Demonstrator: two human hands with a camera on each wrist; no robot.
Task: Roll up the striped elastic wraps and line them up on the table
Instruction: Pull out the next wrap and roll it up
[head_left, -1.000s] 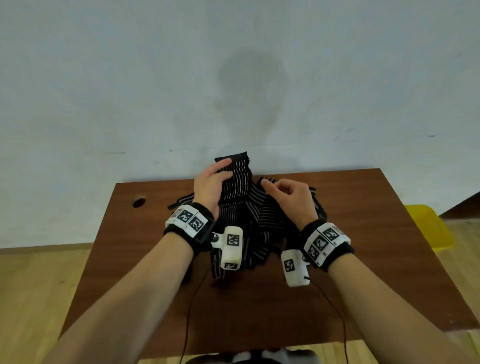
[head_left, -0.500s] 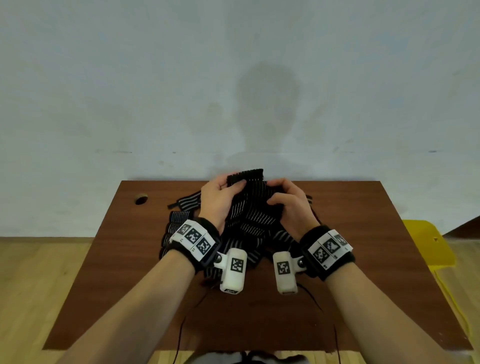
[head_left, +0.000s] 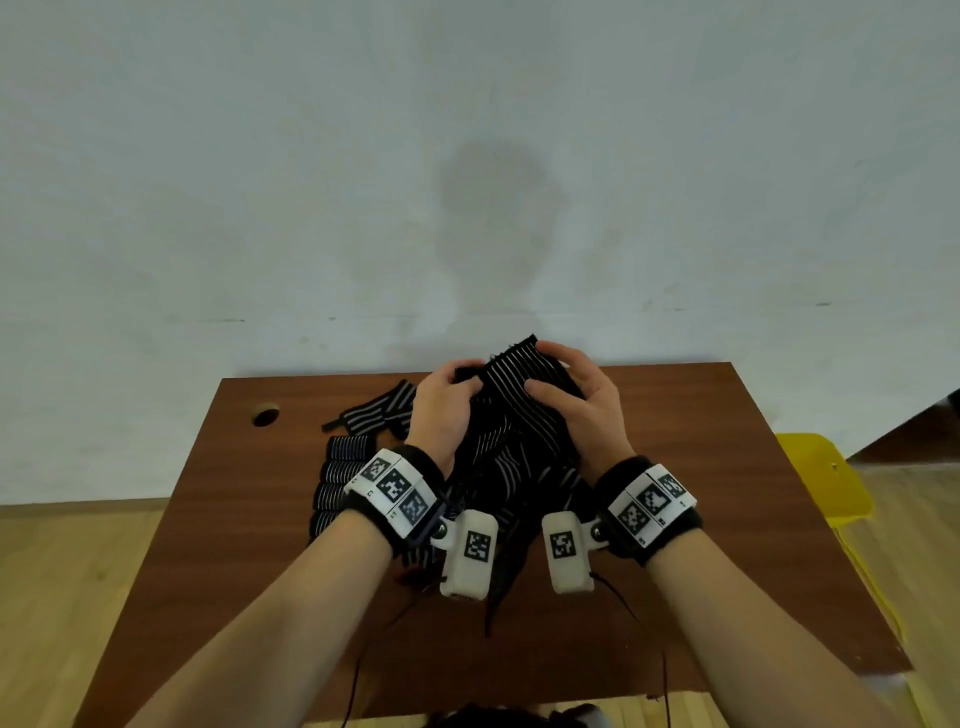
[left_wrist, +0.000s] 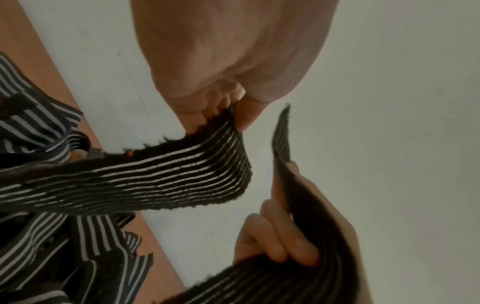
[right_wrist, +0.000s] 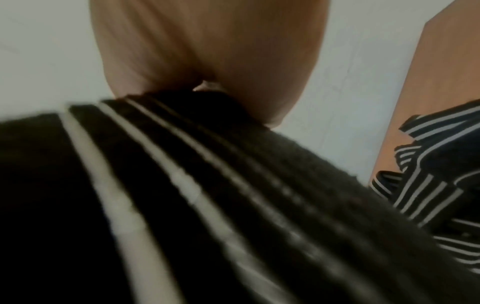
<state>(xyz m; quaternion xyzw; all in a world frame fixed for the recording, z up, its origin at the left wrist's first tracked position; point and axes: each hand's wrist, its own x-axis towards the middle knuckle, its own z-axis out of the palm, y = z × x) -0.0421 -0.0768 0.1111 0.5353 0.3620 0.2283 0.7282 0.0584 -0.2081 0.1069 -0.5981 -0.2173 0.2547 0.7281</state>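
Note:
A black elastic wrap with thin white stripes (head_left: 519, 384) is held up over the far middle of the brown table (head_left: 727, 519). My left hand (head_left: 447, 400) pinches its left edge (left_wrist: 228, 131) between thumb and fingers. My right hand (head_left: 576, 395) curls round its upper end, thumb on the striped face (right_wrist: 182, 185). The rest of the wrap hangs down into a loose pile of striped wraps (head_left: 514, 478) between my wrists. Several rolled wraps (head_left: 340, 483) lie in a column left of my left wrist.
A loose striped wrap (head_left: 374, 413) lies flat at the far left beside a round cable hole (head_left: 266, 415). A pale wall rises right behind the table's far edge. A yellow object (head_left: 826, 478) sits off the table's right side, above wooden floor.
Both hands rose and came together at the top end of the wrap. The right hand left the pile and took hold of the wrap's upper end.

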